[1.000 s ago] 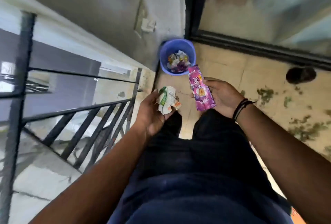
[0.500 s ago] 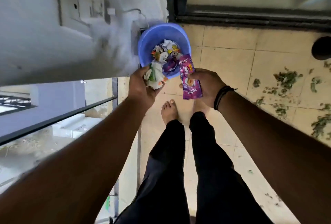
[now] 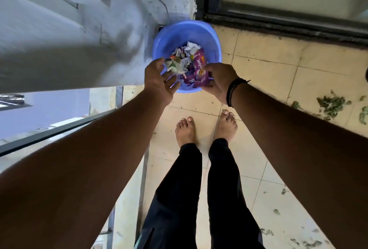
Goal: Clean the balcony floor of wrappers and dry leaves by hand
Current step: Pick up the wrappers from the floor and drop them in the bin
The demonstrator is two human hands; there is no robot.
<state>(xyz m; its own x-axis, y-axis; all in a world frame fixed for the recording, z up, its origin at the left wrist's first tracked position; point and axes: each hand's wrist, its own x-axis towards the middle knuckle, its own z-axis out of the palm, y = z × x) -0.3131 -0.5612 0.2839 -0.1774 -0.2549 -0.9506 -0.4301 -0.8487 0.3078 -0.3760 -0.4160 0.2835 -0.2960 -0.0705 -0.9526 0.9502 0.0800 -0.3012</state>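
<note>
Our left hand hangs over the near-left rim of the blue bucket, fingers spread and relaxed, and the crumpled white-and-green wrapper sits just at the fingertips; motion blur means we cannot tell whether it touches them or is already falling free. Our right hand pinches the purple wrapper at its near end, the far end tipped down into the bucket, which looks like the sensible way to feed a long flat packet in without it sliding over the rim. The bucket stands in the far corner where the wall meets the door frame, out of the walking line, already carrying a heap of wrappers. We judge the wrapper part well along, but dry leaves lie scattered on the tiles to the right, with more crumbs near right. The bucket's near rim is hidden behind both hands, its bottom is buried under litter, and the right edge cuts off the leaf patch.
</note>
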